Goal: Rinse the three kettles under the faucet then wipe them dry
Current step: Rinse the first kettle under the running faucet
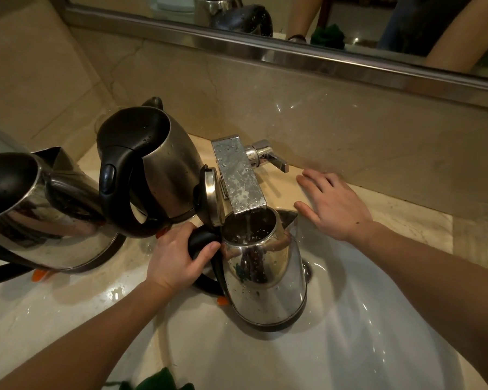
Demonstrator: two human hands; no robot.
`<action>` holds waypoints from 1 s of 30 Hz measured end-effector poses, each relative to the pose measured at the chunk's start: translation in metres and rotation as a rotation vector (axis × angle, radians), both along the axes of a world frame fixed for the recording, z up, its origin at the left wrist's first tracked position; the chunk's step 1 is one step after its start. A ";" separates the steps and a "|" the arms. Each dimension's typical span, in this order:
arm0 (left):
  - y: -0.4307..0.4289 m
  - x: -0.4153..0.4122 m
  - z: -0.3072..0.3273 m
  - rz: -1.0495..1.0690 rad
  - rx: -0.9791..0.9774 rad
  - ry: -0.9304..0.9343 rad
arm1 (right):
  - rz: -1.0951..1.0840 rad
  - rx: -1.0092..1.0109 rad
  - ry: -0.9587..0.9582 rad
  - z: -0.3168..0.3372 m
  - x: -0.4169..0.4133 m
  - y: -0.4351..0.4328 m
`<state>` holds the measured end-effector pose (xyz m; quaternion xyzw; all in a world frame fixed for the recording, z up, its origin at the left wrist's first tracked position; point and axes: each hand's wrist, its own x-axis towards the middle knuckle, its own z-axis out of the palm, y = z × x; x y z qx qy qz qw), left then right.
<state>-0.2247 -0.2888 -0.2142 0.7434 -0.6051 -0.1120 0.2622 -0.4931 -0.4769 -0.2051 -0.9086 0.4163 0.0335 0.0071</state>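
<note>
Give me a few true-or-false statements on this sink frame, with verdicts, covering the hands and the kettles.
1. The left hand grips the handle of the held kettle. True.
2. The right hand is turning the lever. False: it lies flat on the counter, beside the lever and not touching it.
3. Water runs from the faucet into the held kettle, whose lid is open. True.
4. All three kettles are in the sink. False: the middle kettle and the far-left kettle stand on the counter.
</note>
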 end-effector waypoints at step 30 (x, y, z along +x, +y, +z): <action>0.001 0.001 -0.001 0.000 -0.003 -0.018 | 0.007 0.002 -0.017 -0.001 0.000 -0.001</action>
